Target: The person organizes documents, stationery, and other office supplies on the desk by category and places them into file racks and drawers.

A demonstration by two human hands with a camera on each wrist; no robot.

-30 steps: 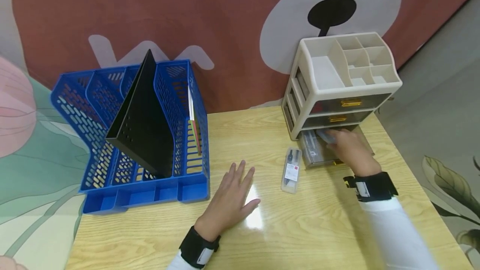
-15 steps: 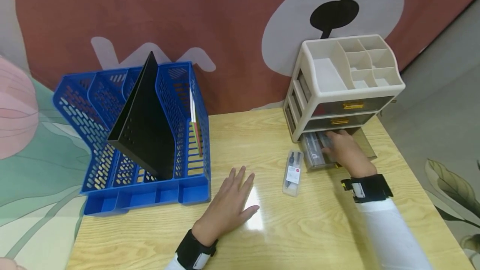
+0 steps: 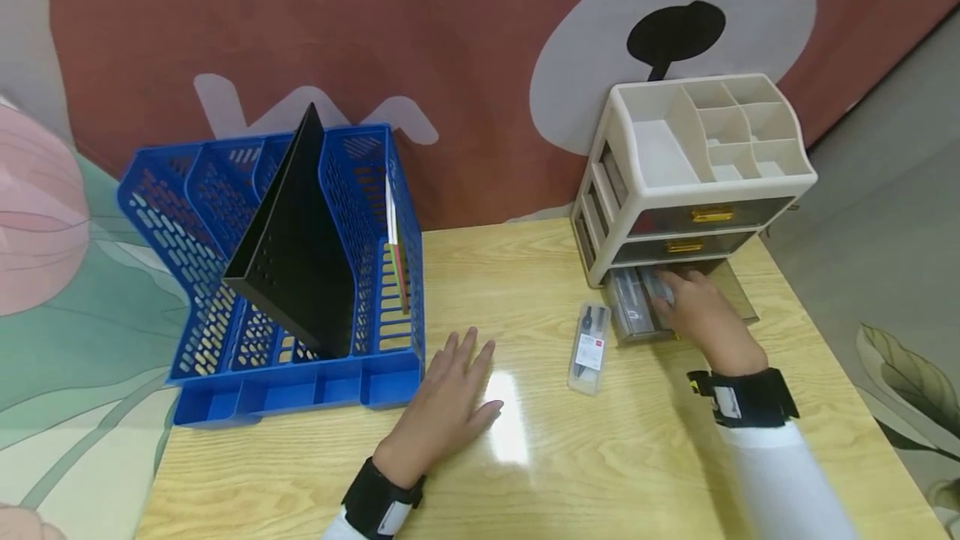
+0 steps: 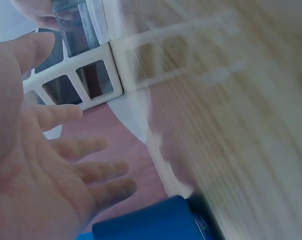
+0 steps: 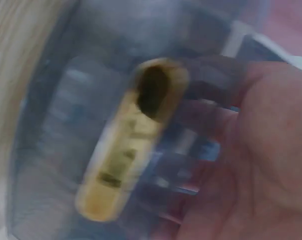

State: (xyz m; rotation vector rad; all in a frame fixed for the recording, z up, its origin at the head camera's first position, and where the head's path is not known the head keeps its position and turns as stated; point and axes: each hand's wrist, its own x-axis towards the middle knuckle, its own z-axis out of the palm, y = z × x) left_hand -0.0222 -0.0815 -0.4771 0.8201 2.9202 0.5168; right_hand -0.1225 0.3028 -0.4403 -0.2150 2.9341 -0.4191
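My right hand (image 3: 701, 315) reaches into the pulled-out bottom drawer (image 3: 735, 290) of a white desktop drawer organizer (image 3: 637, 190). Its fingertips touch a clear plastic case (image 3: 654, 282) lying in the drawer, beside another clear case (image 3: 628, 298) at the left wall. In the right wrist view, the fingers show dimly through the drawer's clear front, behind its yellow handle (image 5: 128, 145). My left hand (image 3: 442, 407) is spread over the wooden table, palm down, holding nothing. Between the hands lies a clear box with a compass (image 3: 588, 348) and a white label.
A blue file rack (image 3: 300, 382) stands at the left, with a black folder (image 3: 307, 273) leaning in it and thin booklets (image 3: 396, 257) in its right slot. The organizer's two upper drawers (image 3: 682, 248) are closed. A printed cloth (image 3: 480, 65) hangs behind.
My right hand has lowered the tilted clear case flat into the drawer, and its fingers have shifted along it. The left hand has drifted slightly left; the view has moved a little.
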